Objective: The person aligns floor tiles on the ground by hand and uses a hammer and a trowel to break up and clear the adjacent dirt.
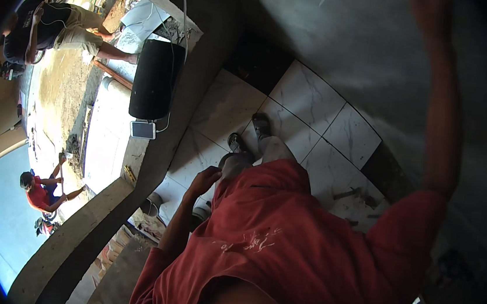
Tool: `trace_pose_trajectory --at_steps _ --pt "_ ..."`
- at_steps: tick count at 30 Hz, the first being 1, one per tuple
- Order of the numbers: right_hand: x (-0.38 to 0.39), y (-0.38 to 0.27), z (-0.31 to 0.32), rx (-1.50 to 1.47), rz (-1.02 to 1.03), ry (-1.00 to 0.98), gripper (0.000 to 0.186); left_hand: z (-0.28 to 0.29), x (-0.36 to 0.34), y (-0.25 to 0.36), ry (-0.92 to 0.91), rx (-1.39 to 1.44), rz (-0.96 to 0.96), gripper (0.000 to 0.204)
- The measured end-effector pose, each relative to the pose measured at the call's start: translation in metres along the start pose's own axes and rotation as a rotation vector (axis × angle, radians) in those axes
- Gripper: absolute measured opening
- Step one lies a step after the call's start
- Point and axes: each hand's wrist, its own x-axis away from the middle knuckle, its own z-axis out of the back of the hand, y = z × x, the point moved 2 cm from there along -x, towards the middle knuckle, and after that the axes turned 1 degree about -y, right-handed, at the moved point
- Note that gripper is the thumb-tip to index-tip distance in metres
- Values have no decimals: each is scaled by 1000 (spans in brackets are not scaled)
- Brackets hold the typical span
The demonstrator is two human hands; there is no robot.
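My left hand (206, 180) hangs low beside my leg, near the knee. Its fingers look curled together, and nothing shows in them. My right arm is raised along the grey wall (354, 39). At the upper edge of the picture, my right hand (430, 14) is dark and partly cut off. Its fingers cannot be made out, nor whether they touch the wall or hold anything.
White marbled floor tiles (225, 100) lie under my feet, with dark debris (357, 193) on them. Buckets (152, 203) stand at left. A black speaker (156, 79) and a phone (143, 130) rest on the opening's ledge. Two people (40, 191) are outside.
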Motion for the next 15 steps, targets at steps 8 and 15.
trace_pose_trajectory --at_steps 8,15 --pt "424 -297 -84 -433 -562 -1796 39 -67 -4 -49 -119 -494 -15 25" --pt "423 -324 -61 -468 -533 -1854 17 -49 51 -49 -314 -83 48 25"
